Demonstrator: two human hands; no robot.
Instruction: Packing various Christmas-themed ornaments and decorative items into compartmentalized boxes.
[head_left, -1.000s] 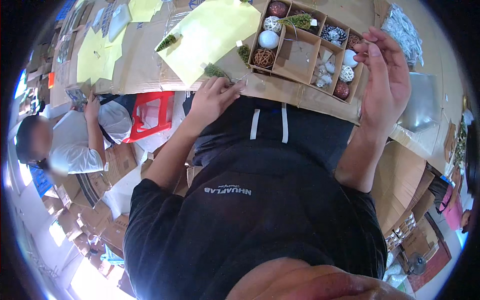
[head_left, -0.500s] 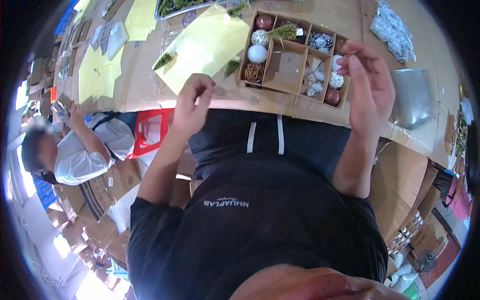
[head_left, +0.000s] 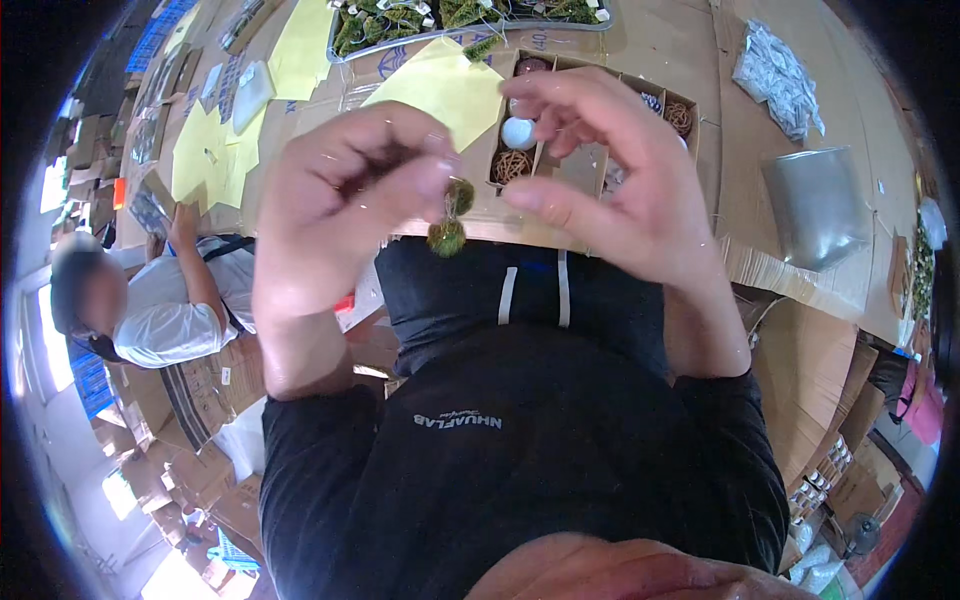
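Observation:
My left hand (head_left: 345, 205) is raised close in front of me, its fingers pinched on a small green mossy ornament (head_left: 447, 232) that hangs in two rounded clumps. Facing it, my right hand (head_left: 625, 175) has thumb and fingers spread apart, with nothing visible between them. Behind the right hand lies a divided cardboard box (head_left: 695, 105), partly covered by it. Its compartments show a white ball (head_left: 518, 133), a brown twig ball (head_left: 513, 165), another twig ball (head_left: 677, 118) and a pine cone (head_left: 652, 102). The middle compartments are mostly hidden.
A tray (head_left: 345, 57) of mossy green pieces stands at the back, beyond a yellow sheet (head_left: 435, 85). To the right are a crumpled silvery bag (head_left: 780, 80) and a flat grey plastic bag (head_left: 825, 205). Another person (head_left: 170, 310) sits at the left.
Both hands have come up closer, and the right has moved left across the box. A green mossy ornament now shows in the left hand. The right hand's fingers have spread.

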